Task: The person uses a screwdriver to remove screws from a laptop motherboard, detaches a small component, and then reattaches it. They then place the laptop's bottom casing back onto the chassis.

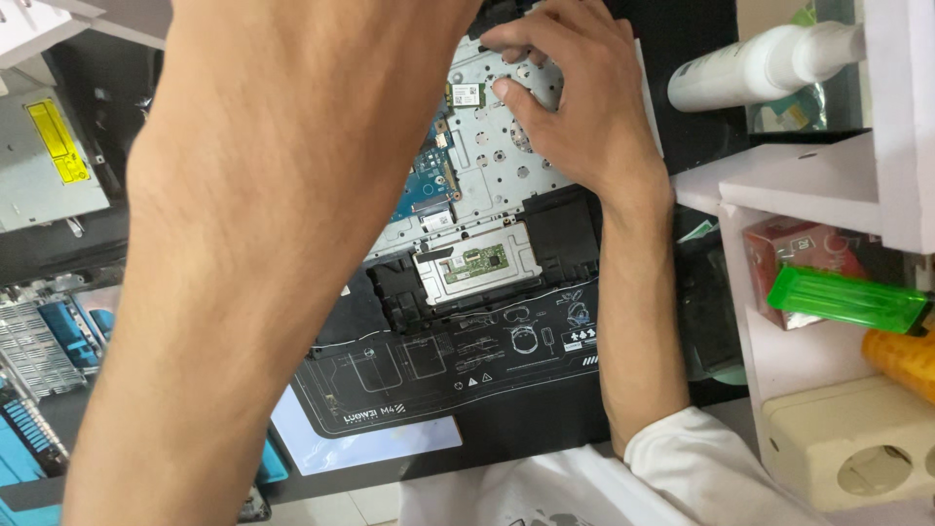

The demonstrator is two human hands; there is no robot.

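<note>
Right hand [575,97] grip pinched shut on a small part against the laptop chassis [497,146]; touchpad board [475,263] below it. Left hand out of view, grip unknown.

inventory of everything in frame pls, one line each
Opened laptop chassis: 1, grey metal and black plastic, centre.
Touchpad board: 1, green on silver, chassis front edge.
Work mat: 1, black with white outlines, under the chassis.
Optical drive: 1, silver with yellow label, far left.
White bottle: 1, lying on the shelf, top right.
Green translucent case: 1, lower shelf, right.
Left forearm: bare, fills the left foreground; hand hidden.
Right hand: fingertips on the chassis metal plate.
</note>
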